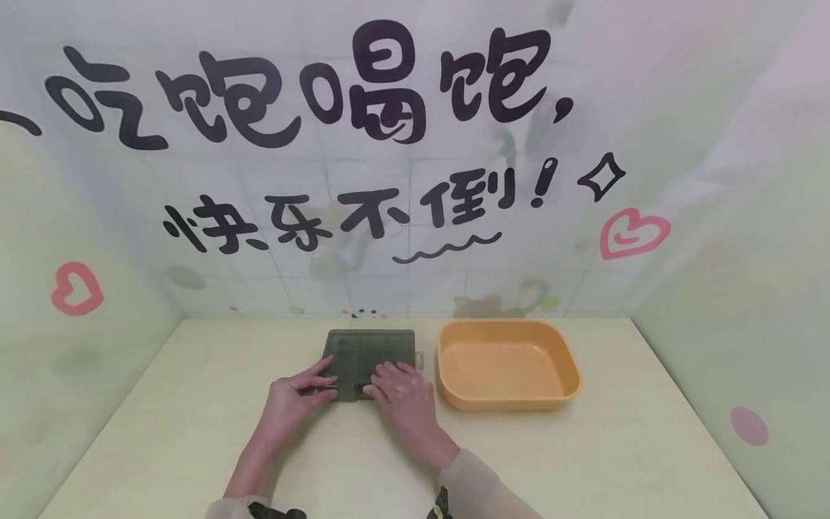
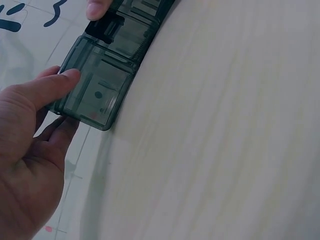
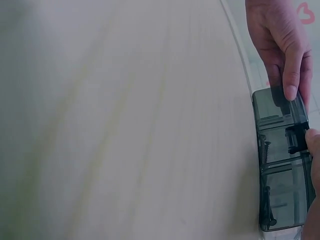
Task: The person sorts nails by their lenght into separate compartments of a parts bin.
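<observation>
A dark translucent compartment box (image 1: pixel 369 348) with its lid down sits on the table in the head view. My left hand (image 1: pixel 292 404) grips its left end, thumb on the near side, as the left wrist view also shows. On the lid's right half lie the fingers of my right hand (image 1: pixel 408 396), while its thumb presses by the black latch (image 2: pixel 106 27) on the front edge. Through the box wall, the right wrist view shows screws (image 3: pixel 270 212) in the compartments. The right hand's fingers are mostly out of the wrist views.
An orange-yellow open tray (image 1: pixel 509 375) stands just right of the box. The pale wooden table (image 1: pixel 175 432) meets a back wall (image 1: pixel 363 288) printed with large black lettering and side walls with hearts. A small hanging tab (image 1: pixel 419 360) sticks out from the box's right side.
</observation>
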Action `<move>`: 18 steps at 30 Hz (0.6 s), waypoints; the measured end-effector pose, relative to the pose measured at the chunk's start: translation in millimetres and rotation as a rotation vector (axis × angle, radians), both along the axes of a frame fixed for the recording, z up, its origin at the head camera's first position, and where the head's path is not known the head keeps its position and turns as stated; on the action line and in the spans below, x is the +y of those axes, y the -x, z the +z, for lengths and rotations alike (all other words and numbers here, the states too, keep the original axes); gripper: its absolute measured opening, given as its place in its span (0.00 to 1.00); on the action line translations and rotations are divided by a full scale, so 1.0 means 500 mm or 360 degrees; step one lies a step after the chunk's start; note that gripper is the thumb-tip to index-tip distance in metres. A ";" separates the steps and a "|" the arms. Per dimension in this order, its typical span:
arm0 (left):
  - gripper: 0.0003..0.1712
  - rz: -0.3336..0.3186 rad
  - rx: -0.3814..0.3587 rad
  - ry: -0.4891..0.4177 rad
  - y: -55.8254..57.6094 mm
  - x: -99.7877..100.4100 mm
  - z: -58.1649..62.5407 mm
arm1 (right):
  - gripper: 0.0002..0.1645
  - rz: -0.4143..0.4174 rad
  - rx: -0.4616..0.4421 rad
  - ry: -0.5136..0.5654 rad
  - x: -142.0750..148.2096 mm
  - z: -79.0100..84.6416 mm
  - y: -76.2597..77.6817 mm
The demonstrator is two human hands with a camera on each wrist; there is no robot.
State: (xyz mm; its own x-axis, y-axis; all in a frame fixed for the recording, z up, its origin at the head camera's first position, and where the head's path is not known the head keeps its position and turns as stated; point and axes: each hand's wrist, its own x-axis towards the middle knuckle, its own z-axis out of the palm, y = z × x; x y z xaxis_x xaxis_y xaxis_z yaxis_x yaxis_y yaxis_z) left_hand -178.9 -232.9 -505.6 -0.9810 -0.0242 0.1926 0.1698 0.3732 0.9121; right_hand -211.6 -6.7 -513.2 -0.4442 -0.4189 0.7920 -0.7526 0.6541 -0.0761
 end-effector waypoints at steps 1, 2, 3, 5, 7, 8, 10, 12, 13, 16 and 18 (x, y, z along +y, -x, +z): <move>0.11 0.0004 0.0000 0.0006 0.000 -0.001 0.001 | 0.11 -0.0010 0.0000 -0.0005 -0.001 0.001 0.000; 0.12 0.0004 -0.0002 0.0015 0.001 -0.002 0.001 | 0.11 -0.0020 0.0002 -0.0010 -0.002 0.002 0.000; 0.12 0.0004 -0.0006 0.0016 0.000 -0.002 0.001 | 0.11 -0.0025 -0.0003 -0.0011 -0.002 0.002 -0.001; 0.12 0.0003 -0.0014 0.0018 0.000 -0.002 0.000 | 0.11 -0.0030 -0.0006 -0.0008 -0.003 0.002 -0.003; 0.12 0.0006 -0.0018 0.0017 -0.001 -0.002 -0.001 | 0.11 -0.0030 -0.0010 0.0001 -0.003 0.002 -0.005; 0.12 0.0009 -0.0019 0.0011 -0.001 -0.001 -0.001 | 0.11 -0.0030 -0.0012 0.0005 -0.003 0.001 -0.005; 0.12 0.0010 -0.0013 0.0007 0.000 -0.001 -0.002 | 0.11 -0.0025 -0.0023 0.0023 -0.003 0.000 -0.006; 0.12 0.0009 -0.0003 0.0003 0.001 -0.001 -0.002 | 0.11 -0.0029 -0.0040 0.0034 -0.003 0.000 -0.006; 0.12 0.0010 0.0001 0.0003 0.002 0.000 -0.002 | 0.11 -0.0034 -0.0050 0.0039 -0.004 -0.001 -0.006; 0.12 0.0012 -0.0003 0.0011 0.002 0.000 -0.001 | 0.11 -0.0039 -0.0067 0.0058 -0.005 -0.002 -0.005; 0.13 0.0017 -0.0010 0.0017 -0.001 0.000 -0.001 | 0.10 -0.0031 -0.0064 0.0082 -0.006 -0.004 -0.006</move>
State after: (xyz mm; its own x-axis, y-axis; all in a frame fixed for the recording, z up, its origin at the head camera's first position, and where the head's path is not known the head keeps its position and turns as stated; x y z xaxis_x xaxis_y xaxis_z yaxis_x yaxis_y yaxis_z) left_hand -178.5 -232.8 -506.0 -0.9818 -0.0325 0.1870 0.1604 0.3847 0.9090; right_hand -208.8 -9.6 -515.1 -0.4837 -0.3693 0.7935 -0.7355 0.6630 -0.1398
